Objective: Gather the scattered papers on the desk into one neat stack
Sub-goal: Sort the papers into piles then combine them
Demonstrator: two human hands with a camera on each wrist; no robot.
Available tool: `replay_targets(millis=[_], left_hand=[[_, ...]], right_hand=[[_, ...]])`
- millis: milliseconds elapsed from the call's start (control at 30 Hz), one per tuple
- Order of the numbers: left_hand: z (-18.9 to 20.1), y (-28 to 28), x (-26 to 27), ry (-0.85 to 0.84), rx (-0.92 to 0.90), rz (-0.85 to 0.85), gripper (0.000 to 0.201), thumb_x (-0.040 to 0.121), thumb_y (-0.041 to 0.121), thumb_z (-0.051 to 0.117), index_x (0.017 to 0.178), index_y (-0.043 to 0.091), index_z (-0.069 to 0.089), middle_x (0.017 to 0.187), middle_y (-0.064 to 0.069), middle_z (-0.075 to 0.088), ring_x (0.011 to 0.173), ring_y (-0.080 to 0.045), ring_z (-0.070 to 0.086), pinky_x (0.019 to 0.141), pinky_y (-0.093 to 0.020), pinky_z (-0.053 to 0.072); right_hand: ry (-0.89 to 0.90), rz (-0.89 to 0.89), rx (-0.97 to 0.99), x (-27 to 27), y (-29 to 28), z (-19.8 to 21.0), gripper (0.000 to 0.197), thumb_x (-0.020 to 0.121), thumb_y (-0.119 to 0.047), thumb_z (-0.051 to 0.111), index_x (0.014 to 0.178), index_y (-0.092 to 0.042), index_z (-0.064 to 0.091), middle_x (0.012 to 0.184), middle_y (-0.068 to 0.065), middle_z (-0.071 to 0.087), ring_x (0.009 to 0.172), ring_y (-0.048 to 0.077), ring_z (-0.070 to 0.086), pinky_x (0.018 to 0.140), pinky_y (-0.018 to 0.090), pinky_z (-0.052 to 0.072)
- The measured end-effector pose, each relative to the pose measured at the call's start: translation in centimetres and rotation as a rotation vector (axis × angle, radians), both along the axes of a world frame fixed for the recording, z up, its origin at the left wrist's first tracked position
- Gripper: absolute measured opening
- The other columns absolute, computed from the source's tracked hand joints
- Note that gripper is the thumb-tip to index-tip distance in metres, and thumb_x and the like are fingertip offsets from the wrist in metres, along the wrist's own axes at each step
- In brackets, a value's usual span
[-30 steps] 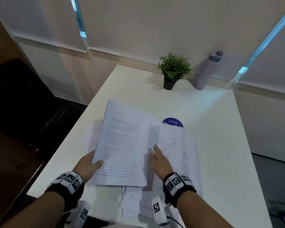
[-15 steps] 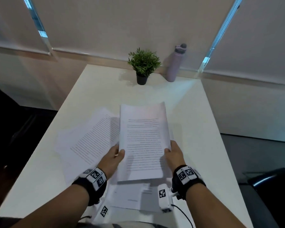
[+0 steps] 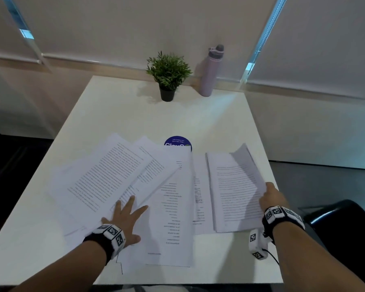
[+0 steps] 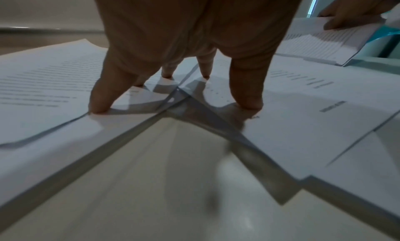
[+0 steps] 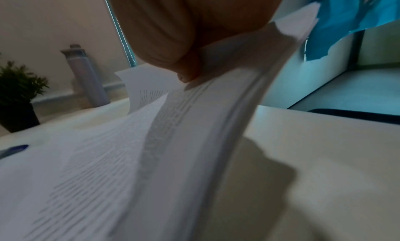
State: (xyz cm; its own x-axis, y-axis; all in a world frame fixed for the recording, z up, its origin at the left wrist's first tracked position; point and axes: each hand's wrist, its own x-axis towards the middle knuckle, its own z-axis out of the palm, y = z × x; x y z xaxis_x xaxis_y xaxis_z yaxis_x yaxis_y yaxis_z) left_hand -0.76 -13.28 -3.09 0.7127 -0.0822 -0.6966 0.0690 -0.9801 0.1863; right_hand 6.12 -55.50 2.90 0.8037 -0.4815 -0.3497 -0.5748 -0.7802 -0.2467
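Printed white papers lie fanned over the white desk (image 3: 118, 114). A loose spread of sheets (image 3: 105, 182) covers the left and middle, overlapping at angles. My left hand (image 3: 124, 216) lies flat on that spread with its fingers splayed; in the left wrist view its fingertips (image 4: 99, 108) press on the overlapping sheets (image 4: 292, 125). At the right, my right hand (image 3: 270, 197) grips the right edge of a thick stack of papers (image 3: 234, 190) and lifts that edge off the desk. In the right wrist view the thumb pinches the stack (image 5: 194, 125), which curves down to the desk.
A small potted plant (image 3: 168, 74) and a lilac water bottle (image 3: 210, 70) stand at the desk's far edge. A round blue sticker (image 3: 177, 142) shows beyond the papers. A dark chair (image 3: 341, 224) sits past the desk's right edge. The wall with blinds lies behind.
Both hands held the stack at the middle before. Now the right hand alone has it at the desk's right side, and the left hand has let go and lies on the loose sheets.
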Motion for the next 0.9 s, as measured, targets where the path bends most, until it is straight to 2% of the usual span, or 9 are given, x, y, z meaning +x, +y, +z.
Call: replay_targets(millis=[100,200,267,367,467,567,666,800,900], left_hand=[[0.0,0.3,-0.7,-0.003,0.017,0.012,0.093,0.077,0.048,0.062,0.139,0.057,-0.006,0.153,0.014,-0.032,0.144,-0.028,-0.023,0.107,-0.068,0.016],[0.2,0.4,-1.6,-0.019,0.057,0.017,0.090,0.076,0.053,0.058,0.140,0.056,-0.005,0.155,0.012,-0.026,0.146,-0.028,-0.014,0.110,-0.062,0.018],[1.1,0.3,-1.7,-0.110,0.080,0.012,0.077,0.077,0.054,0.053,0.141,0.053,0.009,0.159,0.010,-0.004,0.145,-0.025,0.007,0.110,-0.052,0.023],[2.8,0.8,-0.5,-0.358,-0.073,0.221,0.044,0.087,0.034,0.048,0.130,0.041,0.042,0.143,0.005,0.038,0.127,-0.020,0.040,0.103,-0.042,0.035],[3.2,3.8,1.5,-0.524,-0.170,0.470,0.034,0.090,0.016,0.047,0.121,0.026,0.056,0.134,-0.005,0.048,0.120,-0.028,0.046,0.100,-0.042,0.040],[2.5,8.4,2.8,-0.511,-0.095,0.632,0.043,0.091,0.013,0.047,0.133,0.019,0.049,0.147,-0.008,0.035,0.131,-0.031,0.037,0.109,-0.042,0.035],[1.3,12.3,2.7,-0.341,0.060,0.631,0.067,0.087,0.023,0.056,0.146,0.022,0.025,0.159,-0.005,0.007,0.144,-0.031,0.014,0.115,-0.047,0.024],[0.6,13.6,1.5,-0.156,0.124,0.556,0.103,0.073,0.040,0.072,0.148,0.034,0.001,0.158,-0.003,-0.018,0.147,-0.030,-0.006,0.115,-0.055,0.017],[0.2,13.3,0.5,-0.096,0.099,0.510,0.121,0.062,0.043,0.080,0.146,0.037,-0.007,0.156,-0.005,-0.025,0.146,-0.030,-0.011,0.116,-0.057,0.013]], right_hand=[[-0.021,0.004,-0.062,0.5,0.2,-1.0,0.031,0.088,-0.006,0.041,0.118,-0.009,0.045,0.113,0.017,0.058,0.095,0.036,0.059,0.082,0.044,0.050],[-0.117,0.087,-0.223,0.8,2.1,-2.2,0.060,0.084,-0.002,0.053,0.141,-0.004,0.034,0.142,0.021,0.042,0.124,0.042,0.046,0.099,0.052,0.042],[-0.192,0.171,-0.146,1.3,5.4,-1.9,0.051,0.086,-0.002,0.053,0.136,-0.005,0.045,0.136,0.022,0.047,0.120,0.041,0.048,0.097,0.049,0.042],[-0.194,0.318,0.193,1.4,11.9,-1.8,0.025,0.092,-0.011,0.050,0.111,-0.007,0.066,0.113,0.017,0.065,0.104,0.033,0.060,0.089,0.035,0.046],[-0.068,0.342,0.548,-0.1,18.3,-2.1,0.018,0.090,-0.020,0.055,0.092,-0.011,0.071,0.087,0.009,0.071,0.081,0.022,0.063,0.076,0.031,0.051],[0.045,0.247,0.772,-1.2,23.3,-3.0,0.017,0.088,-0.019,0.056,0.077,-0.014,0.068,0.072,0.005,0.066,0.063,0.017,0.058,0.054,0.023,0.048],[0.094,0.080,0.914,-1.0,26.7,-4.4,0.029,0.088,-0.021,0.057,0.060,-0.015,0.059,0.062,0.006,0.059,0.056,0.020,0.055,0.047,0.022,0.042],[0.166,0.000,0.938,0.4,29.2,-5.6,0.034,0.090,-0.034,0.057,0.063,-0.013,0.053,0.058,0.006,0.055,0.049,0.020,0.051,0.046,0.025,0.040],[0.144,-0.046,0.911,1.2,30.3,-5.7,0.016,0.089,-0.019,0.056,0.075,-0.017,0.050,0.067,0.010,0.059,0.055,0.022,0.054,0.044,0.026,0.043]])
